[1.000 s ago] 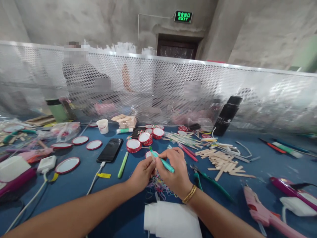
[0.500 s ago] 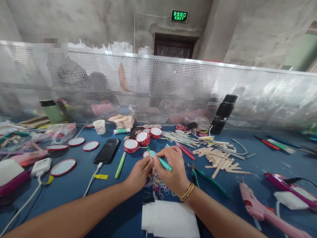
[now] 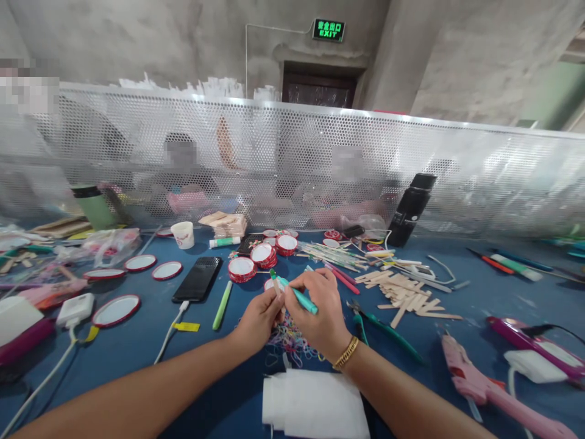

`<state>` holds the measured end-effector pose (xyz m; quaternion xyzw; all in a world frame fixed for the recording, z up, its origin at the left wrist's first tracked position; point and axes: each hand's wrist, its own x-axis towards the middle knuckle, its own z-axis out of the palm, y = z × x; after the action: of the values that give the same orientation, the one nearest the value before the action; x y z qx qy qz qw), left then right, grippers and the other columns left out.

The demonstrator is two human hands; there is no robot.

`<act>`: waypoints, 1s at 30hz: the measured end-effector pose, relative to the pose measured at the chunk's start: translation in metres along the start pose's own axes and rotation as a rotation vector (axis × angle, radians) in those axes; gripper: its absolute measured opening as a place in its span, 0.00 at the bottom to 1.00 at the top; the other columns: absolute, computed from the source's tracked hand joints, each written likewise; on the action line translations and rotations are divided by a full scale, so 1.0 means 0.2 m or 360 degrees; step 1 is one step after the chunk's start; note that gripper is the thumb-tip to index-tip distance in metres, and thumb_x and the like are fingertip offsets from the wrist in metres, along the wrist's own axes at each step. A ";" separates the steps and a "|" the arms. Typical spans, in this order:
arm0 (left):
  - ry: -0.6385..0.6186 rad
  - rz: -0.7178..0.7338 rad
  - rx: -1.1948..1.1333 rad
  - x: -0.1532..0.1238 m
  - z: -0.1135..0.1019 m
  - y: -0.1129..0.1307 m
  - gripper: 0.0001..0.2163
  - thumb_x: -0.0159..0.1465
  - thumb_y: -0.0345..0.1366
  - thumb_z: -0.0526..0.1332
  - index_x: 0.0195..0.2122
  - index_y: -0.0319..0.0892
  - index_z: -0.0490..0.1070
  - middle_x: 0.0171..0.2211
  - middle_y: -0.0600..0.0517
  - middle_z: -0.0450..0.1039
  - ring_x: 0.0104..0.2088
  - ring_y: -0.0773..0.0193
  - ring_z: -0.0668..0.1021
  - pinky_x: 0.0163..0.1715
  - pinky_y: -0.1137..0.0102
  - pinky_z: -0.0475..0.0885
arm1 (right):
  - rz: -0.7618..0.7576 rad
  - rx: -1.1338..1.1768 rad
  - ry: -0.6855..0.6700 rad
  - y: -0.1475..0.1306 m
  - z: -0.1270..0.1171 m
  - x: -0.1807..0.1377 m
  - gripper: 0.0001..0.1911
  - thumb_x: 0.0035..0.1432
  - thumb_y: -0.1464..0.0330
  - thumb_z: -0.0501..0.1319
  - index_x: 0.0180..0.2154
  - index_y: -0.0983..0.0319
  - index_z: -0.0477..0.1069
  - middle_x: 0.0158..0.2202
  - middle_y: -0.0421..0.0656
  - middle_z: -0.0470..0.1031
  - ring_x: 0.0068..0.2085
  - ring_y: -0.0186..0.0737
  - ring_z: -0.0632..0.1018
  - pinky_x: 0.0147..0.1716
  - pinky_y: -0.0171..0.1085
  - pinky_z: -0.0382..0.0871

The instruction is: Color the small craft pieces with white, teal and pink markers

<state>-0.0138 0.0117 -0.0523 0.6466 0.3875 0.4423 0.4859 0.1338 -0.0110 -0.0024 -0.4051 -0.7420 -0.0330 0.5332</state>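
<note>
My left hand (image 3: 260, 317) is closed on a small wooden craft stick (image 3: 275, 284), held upright, its top end coloured green. In my right hand (image 3: 317, 311) is a turquoise marker pen (image 3: 304, 300), slanted so that its upper-left end meets the stick near the coloured part. Both hands nearly touch at the middle of the table. Beneath them lies a heap of thin coloured rubber bands (image 3: 292, 341), partly hidden by the fingers. A white round lid with a red rim (image 3: 269, 285) shows just behind the stick. Folded white sheets (image 3: 320, 405) lie in front of my wrists.
Loose craft sticks (image 3: 402, 289), green-handled pliers (image 3: 393, 332) and a pink glue gun (image 3: 475, 381) lie to the right. To the left are a phone (image 3: 198, 279), a green marker (image 3: 222, 306) and a paper cup (image 3: 183, 235). A black bottle (image 3: 411, 210) leans by the perforated divider (image 3: 301, 158).
Both hands hold nearly the same pose, with the marker still against the stick. Behind the divider, a person at the far left has shifted left. The view has moved very slightly.
</note>
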 end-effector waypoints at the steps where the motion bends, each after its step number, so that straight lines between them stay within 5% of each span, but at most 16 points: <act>1: 0.0001 -0.0003 0.0001 0.00 0.00 0.00 0.24 0.63 0.60 0.54 0.30 0.41 0.62 0.21 0.59 0.59 0.21 0.71 0.60 0.22 0.73 0.54 | 0.0001 -0.0001 0.0012 0.00 0.00 0.00 0.08 0.60 0.70 0.60 0.28 0.59 0.66 0.25 0.36 0.72 0.29 0.36 0.72 0.48 0.45 0.58; 30: 0.0029 -0.0023 -0.0020 0.00 0.00 0.03 0.26 0.60 0.63 0.55 0.30 0.41 0.63 0.20 0.59 0.60 0.20 0.71 0.60 0.21 0.73 0.54 | -0.0047 0.0002 0.0009 0.01 0.00 0.00 0.07 0.60 0.70 0.59 0.29 0.58 0.66 0.25 0.36 0.72 0.29 0.36 0.73 0.49 0.44 0.59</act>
<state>-0.0125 0.0104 -0.0466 0.6365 0.3939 0.4471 0.4897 0.1349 -0.0096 -0.0038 -0.3935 -0.7464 -0.0415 0.5351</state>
